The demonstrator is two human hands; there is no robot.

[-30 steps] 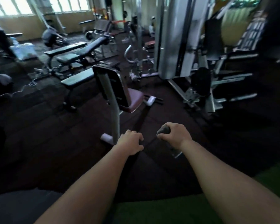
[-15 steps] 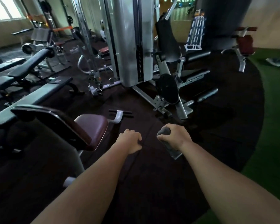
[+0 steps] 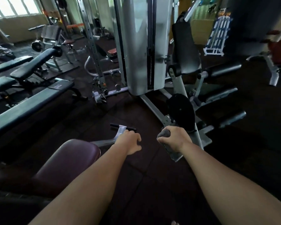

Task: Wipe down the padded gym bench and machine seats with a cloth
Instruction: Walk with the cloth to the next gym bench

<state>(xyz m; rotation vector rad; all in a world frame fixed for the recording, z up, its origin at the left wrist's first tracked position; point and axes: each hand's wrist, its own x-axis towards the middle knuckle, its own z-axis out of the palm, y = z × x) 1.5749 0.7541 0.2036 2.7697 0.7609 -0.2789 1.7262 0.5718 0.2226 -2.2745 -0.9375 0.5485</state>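
My right hand grips a bunched grey cloth; one end pokes out above the fist and the rest hangs below it. My left hand hovers in the air with loosely curled fingers, holding nothing. A maroon padded seat lies at the lower left, just under and left of my left forearm. Its grey metal foot bar with black grips shows beyond my left hand. A long black flat bench runs across the left side.
A tall white weight-stack machine stands ahead at centre, with a black padded machine seat and roller pads to its right. More black benches stand at far left. The floor is dark rubber matting.
The view has swung right and closer to the white machine. The maroon seat now sits lower left, right under my left forearm. Both hands keep their pose, the right still holding the cloth.
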